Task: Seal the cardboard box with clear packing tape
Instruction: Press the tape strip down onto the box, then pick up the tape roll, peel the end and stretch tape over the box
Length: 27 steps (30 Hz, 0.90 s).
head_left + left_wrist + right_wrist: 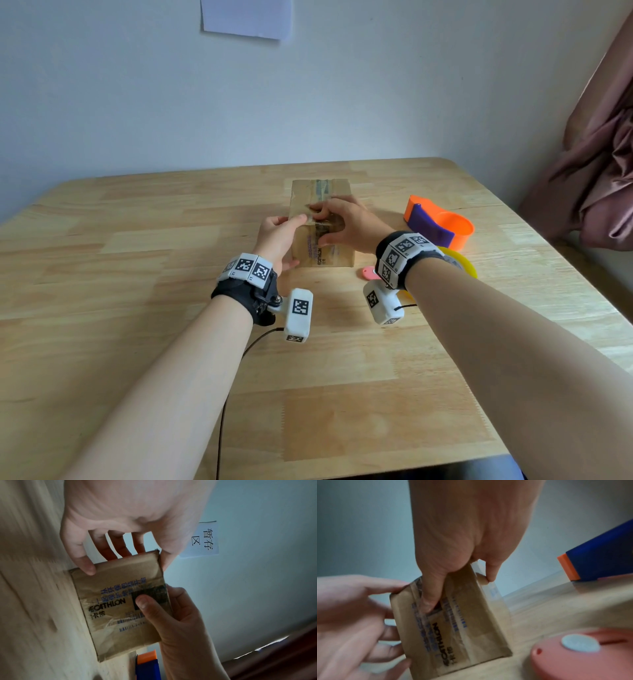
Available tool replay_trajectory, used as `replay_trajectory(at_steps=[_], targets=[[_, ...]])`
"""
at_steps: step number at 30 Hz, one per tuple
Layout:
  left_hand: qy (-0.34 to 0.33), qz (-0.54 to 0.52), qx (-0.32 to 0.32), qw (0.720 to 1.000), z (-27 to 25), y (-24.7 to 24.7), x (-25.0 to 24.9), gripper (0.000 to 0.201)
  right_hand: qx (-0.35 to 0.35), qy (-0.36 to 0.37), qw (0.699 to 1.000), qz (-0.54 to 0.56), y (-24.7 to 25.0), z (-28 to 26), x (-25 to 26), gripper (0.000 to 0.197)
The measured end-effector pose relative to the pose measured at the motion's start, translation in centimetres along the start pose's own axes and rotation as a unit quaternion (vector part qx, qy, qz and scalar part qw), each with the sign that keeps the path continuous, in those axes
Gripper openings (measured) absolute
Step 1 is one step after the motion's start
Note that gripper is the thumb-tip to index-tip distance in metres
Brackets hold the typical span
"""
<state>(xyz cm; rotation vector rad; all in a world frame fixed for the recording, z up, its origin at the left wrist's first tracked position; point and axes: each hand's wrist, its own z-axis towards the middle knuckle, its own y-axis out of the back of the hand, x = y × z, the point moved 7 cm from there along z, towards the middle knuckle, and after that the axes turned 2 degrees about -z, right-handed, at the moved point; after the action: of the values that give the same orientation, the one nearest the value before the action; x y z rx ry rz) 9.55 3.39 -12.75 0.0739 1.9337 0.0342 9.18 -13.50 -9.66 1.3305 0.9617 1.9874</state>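
Observation:
A small brown cardboard box (322,255) printed with a logo stands on the wooden table (137,260). My left hand (291,238) grips its left side, thumb on the top and fingers curled round the flank. In the left wrist view, my left hand (126,555) has its little finger on the box (120,622). My right hand (327,226) holds the box's top near edge, fingers on top and thumb pressed on the near face. The right wrist view shows this hand (457,586) on the box (467,628). Clear tape (494,593) runs down the right corner.
An orange and purple tape dispenser (438,222) lies right of the box. A yellow tape roll (462,265) sits partly under my right wrist. A pink tag (368,273) lies near the box's front right corner. A curtain (596,164) hangs at the right.

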Motion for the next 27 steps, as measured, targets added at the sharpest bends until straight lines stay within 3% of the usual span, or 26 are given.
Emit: replay_trajectory(at_steps=[4, 8, 10, 12, 15, 18, 23, 27], targets=[[-0.007, -0.019, -0.020, 1.000, -0.1, 0.1, -0.2, 0.032, 0.020, -0.025, 0.999, 0.001, 0.2, 0.6, 0.5, 0.043], [-0.020, -0.037, -0.065, 0.997, 0.3, 0.3, -0.6, 0.049, 0.056, -0.067, 0.988, -0.125, 1.2, 0.1, 0.8, 0.060], [-0.018, -0.052, -0.077, 0.996, 0.2, 0.0, -0.9, 0.050, 0.024, -0.092, 0.988, -0.119, 2.8, -0.9, 0.6, 0.061], [-0.014, -0.064, -0.082, 0.994, 0.4, -0.5, -1.1, 0.049, -0.005, -0.146, 0.980, -0.135, 4.6, -2.3, -0.8, 0.050], [0.007, -0.067, -0.097, 0.993, 0.6, -1.1, -1.1, 0.053, 0.090, -0.280, 0.933, -0.205, 5.4, -5.2, -3.5, 0.046], [0.018, -0.033, -0.157, 0.987, -0.4, -0.9, -0.9, 0.077, 0.187, -0.347, 0.893, -0.219, 4.7, -7.9, -4.7, 0.041], [0.015, -0.006, -0.160, 0.987, -3.0, -1.8, -1.0, 0.063, 0.189, -0.371, 0.872, -0.258, 4.2, -9.9, -5.3, 0.031], [-0.016, -0.013, -0.103, 0.994, -3.9, -3.0, -0.9, 0.057, 0.175, -0.346, 0.878, -0.279, 3.8, -10.8, -5.9, 0.053]])
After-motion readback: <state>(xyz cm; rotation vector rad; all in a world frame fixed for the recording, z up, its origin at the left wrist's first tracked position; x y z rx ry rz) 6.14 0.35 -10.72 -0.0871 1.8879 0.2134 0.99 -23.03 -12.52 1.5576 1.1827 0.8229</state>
